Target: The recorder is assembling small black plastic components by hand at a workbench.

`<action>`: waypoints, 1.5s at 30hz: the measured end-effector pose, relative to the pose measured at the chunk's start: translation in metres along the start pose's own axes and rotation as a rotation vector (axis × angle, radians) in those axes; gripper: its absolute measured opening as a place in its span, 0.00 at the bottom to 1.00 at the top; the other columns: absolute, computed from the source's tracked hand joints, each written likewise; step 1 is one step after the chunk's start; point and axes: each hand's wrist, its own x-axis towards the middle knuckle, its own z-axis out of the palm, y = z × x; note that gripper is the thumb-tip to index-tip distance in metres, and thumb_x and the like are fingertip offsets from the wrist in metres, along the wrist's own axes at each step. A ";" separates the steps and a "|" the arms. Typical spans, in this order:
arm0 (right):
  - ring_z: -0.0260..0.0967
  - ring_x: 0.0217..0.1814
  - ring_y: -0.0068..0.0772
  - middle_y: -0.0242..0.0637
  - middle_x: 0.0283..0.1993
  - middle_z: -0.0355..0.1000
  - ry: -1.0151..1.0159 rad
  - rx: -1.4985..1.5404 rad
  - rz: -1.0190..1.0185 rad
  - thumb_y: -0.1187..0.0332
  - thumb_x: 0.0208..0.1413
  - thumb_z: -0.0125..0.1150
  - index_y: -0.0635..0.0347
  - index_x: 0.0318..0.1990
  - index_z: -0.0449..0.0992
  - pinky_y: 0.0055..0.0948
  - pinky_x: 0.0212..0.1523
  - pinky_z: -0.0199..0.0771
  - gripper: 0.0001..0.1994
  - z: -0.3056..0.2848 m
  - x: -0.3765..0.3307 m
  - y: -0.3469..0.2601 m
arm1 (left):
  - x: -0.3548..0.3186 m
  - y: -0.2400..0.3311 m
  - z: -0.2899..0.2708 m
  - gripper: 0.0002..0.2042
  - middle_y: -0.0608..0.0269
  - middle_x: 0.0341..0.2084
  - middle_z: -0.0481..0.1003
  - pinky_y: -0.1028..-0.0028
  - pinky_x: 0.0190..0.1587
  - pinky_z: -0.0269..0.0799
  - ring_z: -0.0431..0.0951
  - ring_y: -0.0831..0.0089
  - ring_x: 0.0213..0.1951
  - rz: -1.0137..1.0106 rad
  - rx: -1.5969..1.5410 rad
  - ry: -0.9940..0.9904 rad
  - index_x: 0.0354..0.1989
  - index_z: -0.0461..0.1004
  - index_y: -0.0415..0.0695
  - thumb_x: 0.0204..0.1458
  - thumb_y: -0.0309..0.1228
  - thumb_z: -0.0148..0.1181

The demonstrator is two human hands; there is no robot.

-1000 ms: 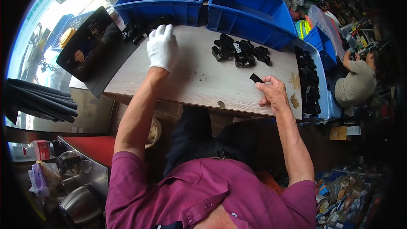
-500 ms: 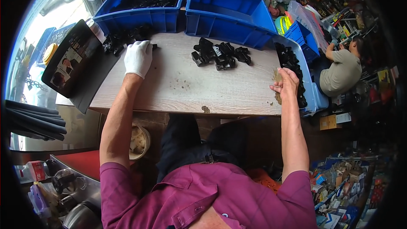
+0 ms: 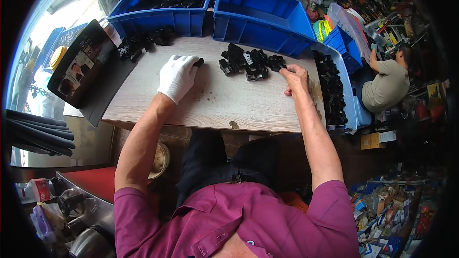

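At the far edge of my counter (image 3: 258,107) stand two blue bins (image 3: 260,27); before them lies a pile of black parts (image 3: 235,56). My bare right hand (image 3: 297,79) is at its right end, perhaps gripping one; I can't tell. My gloved left hand (image 3: 178,76) pinches a small black piece (image 3: 199,62) left of the pile.

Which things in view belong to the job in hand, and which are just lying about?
Apparently in the job:
black part in the gloved left hand
central pile of black parts, right hand at its edge
left blue bin and light-blue tub, both holding black parts

Apparently just lying about:
lit screen
bottle
bucket
cardboard box
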 end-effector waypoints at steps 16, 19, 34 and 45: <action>0.62 0.14 0.21 0.33 0.28 0.72 -0.100 0.103 0.046 0.67 0.53 0.72 0.66 0.52 0.76 0.28 0.15 0.73 0.21 -0.024 -0.028 0.016 | -0.017 0.050 -0.005 0.13 0.47 0.39 0.82 0.63 0.43 0.79 0.83 0.50 0.40 -0.164 -0.550 0.009 0.47 0.81 0.40 0.53 0.25 0.63; 0.62 0.14 0.20 0.33 0.27 0.72 -0.104 0.086 0.038 0.69 0.52 0.73 0.67 0.53 0.76 0.27 0.15 0.72 0.21 -0.024 -0.030 0.017 | -0.024 0.072 -0.003 0.13 0.47 0.38 0.81 0.63 0.43 0.78 0.83 0.49 0.40 -0.138 -0.598 -0.001 0.47 0.80 0.40 0.53 0.25 0.63; 0.58 0.09 0.19 0.26 0.17 0.66 -0.460 0.042 -0.058 0.72 0.53 0.70 0.65 0.49 0.78 0.25 0.09 0.58 0.16 -0.005 -0.085 0.014 | 0.002 0.132 0.047 0.11 0.56 0.36 0.81 0.61 0.44 0.77 0.80 0.53 0.40 0.292 -0.408 -0.200 0.45 0.81 0.46 0.52 0.25 0.60; 0.60 0.10 0.19 0.31 0.21 0.72 -0.411 0.124 -0.067 0.80 0.52 0.63 0.68 0.49 0.78 0.23 0.10 0.61 0.15 -0.007 -0.089 0.016 | 0.016 0.142 0.059 0.17 0.55 0.39 0.79 0.60 0.45 0.77 0.80 0.54 0.43 0.557 -0.423 -0.313 0.49 0.82 0.46 0.48 0.29 0.62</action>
